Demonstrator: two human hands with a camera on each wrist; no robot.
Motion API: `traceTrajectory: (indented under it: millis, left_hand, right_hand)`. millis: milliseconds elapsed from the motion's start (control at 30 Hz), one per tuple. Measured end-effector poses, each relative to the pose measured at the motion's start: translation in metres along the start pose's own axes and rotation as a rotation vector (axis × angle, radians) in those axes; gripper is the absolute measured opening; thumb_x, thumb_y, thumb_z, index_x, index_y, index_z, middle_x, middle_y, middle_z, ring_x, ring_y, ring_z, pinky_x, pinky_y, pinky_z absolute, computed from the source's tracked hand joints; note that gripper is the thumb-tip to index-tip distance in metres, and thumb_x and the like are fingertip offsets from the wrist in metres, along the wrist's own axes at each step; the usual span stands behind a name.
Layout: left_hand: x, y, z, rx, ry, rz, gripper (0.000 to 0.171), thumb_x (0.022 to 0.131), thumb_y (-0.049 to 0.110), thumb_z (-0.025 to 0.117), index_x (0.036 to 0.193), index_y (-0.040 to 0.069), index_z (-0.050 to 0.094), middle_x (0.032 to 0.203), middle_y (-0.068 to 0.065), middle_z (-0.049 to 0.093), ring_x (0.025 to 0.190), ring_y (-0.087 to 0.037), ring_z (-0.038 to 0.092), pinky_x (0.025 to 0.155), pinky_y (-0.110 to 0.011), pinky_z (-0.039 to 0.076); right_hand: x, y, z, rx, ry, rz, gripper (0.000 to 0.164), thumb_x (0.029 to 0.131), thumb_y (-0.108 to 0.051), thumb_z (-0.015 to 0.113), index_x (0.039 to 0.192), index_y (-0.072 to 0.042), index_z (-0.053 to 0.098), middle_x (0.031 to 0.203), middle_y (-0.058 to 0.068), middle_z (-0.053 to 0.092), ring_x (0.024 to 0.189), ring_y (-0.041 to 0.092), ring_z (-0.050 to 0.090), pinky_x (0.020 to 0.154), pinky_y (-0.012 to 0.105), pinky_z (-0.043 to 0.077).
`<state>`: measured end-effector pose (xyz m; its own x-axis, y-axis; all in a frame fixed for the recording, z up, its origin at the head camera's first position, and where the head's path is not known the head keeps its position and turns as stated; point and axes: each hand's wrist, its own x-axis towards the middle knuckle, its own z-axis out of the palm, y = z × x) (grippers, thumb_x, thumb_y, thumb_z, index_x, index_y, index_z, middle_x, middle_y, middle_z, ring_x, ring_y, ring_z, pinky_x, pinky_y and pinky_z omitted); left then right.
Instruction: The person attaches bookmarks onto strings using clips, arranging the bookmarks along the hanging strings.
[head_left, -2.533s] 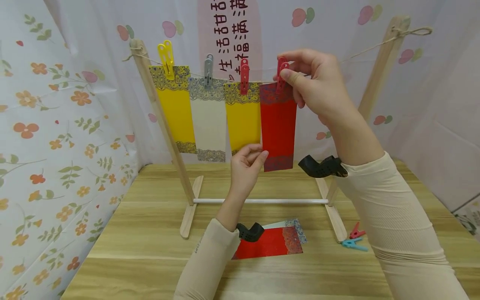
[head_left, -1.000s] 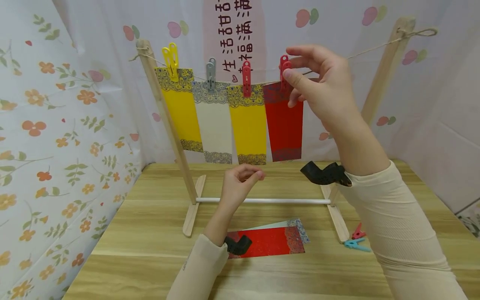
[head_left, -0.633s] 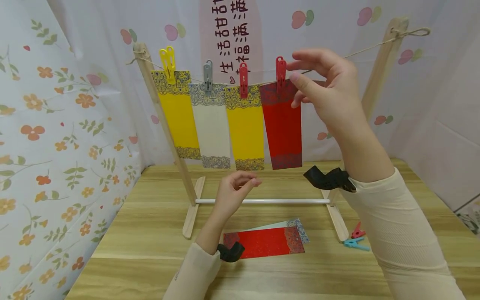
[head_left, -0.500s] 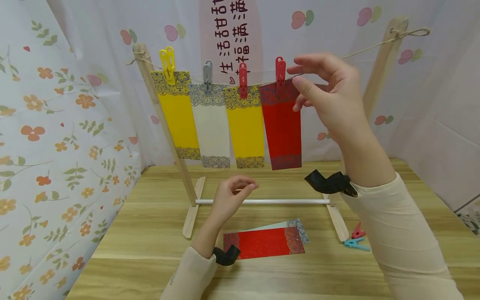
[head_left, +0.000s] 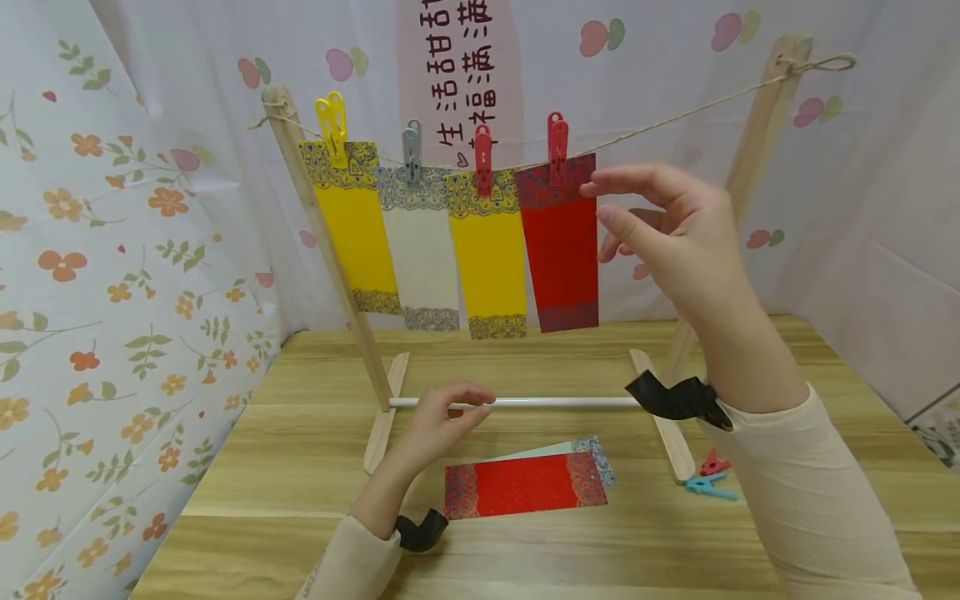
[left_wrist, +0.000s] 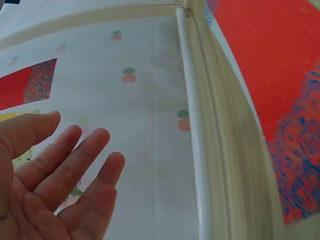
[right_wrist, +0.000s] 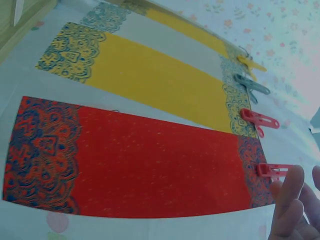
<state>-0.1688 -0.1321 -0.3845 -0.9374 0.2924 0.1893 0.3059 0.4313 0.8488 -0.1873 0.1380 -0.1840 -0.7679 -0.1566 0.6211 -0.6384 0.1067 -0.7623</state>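
Note:
A red paper card with patterned ends hangs from the string under a red clothespin. My right hand is just right of this card, fingers loosely bent and holding nothing; its fingertips overlap the card's right edge in the head view. Low in front of the frame, my left hand is relaxed and holds nothing, as the left wrist view also shows. Below and right of it, another red card lies on the table, partly covering a pale card with a blue pattern.
Left of the hanging red card are a yellow card, a white card and a second yellow card, each clipped. The string spans two wooden posts. A blue clothespin and a red one lie beside the right foot.
My right hand has released the red clothespin and moved right and down. My left hand has left the hanging red card and dropped toward the table. The card now hangs by its clip.

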Motion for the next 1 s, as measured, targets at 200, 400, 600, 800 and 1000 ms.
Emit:
traceTrajectory:
  millis: [200, 400, 600, 800, 1000]
  left_hand:
    - [-0.010, -0.009, -0.001, 0.094, -0.092, -0.042, 0.022, 0.095, 0.017, 0.066, 0.115, 0.013, 0.073, 0.125, -0.005, 0.069, 0.120, -0.027, 0.060, 0.094, -0.050, 0.050]
    - [-0.015, -0.015, 0.001, 0.081, -0.219, -0.006, 0.029, 0.096, 0.018, 0.065, 0.122, 0.005, 0.068, 0.129, -0.010, 0.067, 0.125, -0.033, 0.057, 0.097, -0.059, 0.047]
    - [-0.020, -0.018, 0.003, 0.129, -0.286, -0.009, 0.034, 0.093, 0.020, 0.070, 0.122, 0.002, 0.067, 0.128, -0.010, 0.066, 0.124, -0.032, 0.056, 0.102, -0.055, 0.046]
    - [-0.021, -0.021, 0.003, 0.248, -0.351, -0.016, 0.041, 0.089, 0.020, 0.074, 0.124, 0.001, 0.066, 0.126, -0.010, 0.066, 0.119, -0.030, 0.057, 0.100, -0.048, 0.049]
    - [-0.022, -0.025, 0.008, 0.370, -0.405, -0.062, 0.048, 0.085, 0.024, 0.079, 0.128, 0.010, 0.066, 0.125, -0.003, 0.063, 0.112, -0.021, 0.053, 0.092, -0.034, 0.049]
  right_hand:
    - [-0.019, 0.021, -0.010, 0.001, -0.051, 0.000, 0.028, 0.094, -0.005, 0.066, 0.121, -0.003, 0.068, 0.113, 0.000, 0.072, 0.066, 0.018, 0.064, 0.066, 0.020, 0.050]
    - [-0.037, 0.044, -0.025, -0.099, -0.075, 0.024, 0.027, 0.094, -0.002, 0.064, 0.122, -0.004, 0.068, 0.113, -0.007, 0.073, 0.074, 0.011, 0.065, 0.066, 0.018, 0.049]
    - [-0.057, 0.066, -0.046, -0.176, -0.102, 0.089, 0.027, 0.096, -0.005, 0.063, 0.123, 0.000, 0.066, 0.115, -0.010, 0.072, 0.084, 0.009, 0.067, 0.078, 0.015, 0.052]
    - [-0.081, 0.089, -0.070, -0.258, -0.106, 0.167, 0.027, 0.096, -0.003, 0.062, 0.123, -0.002, 0.066, 0.112, -0.016, 0.071, 0.087, 0.006, 0.065, 0.078, 0.012, 0.051]
    - [-0.107, 0.110, -0.090, -0.348, -0.131, 0.246, 0.026, 0.097, -0.008, 0.062, 0.123, -0.008, 0.066, 0.111, -0.020, 0.070, 0.098, 0.000, 0.059, 0.076, 0.013, 0.046]
